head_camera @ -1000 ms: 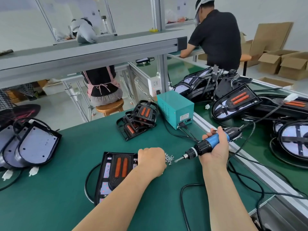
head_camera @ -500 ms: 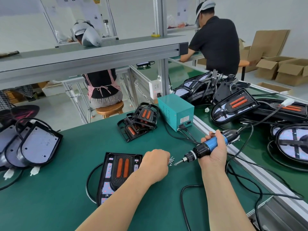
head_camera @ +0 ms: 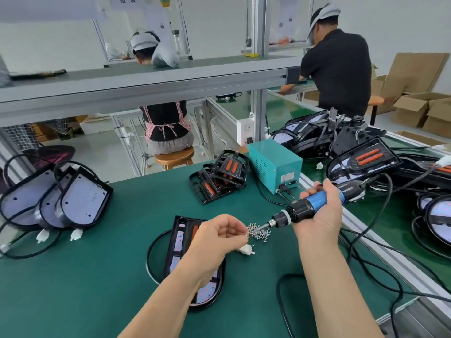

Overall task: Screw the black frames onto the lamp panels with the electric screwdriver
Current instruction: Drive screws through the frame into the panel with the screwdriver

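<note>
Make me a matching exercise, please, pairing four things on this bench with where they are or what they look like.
Things:
1. electric screwdriver
2. screws
3. power box
4. spare black frames

Descriptions:
A. stacked together on the green mat
B. gripped in the right hand
C. loose pile at the screwdriver's tip
D. teal, with cables plugged into its front

Pairs: 1-B, 2-C, 3-D, 4-A.
</note>
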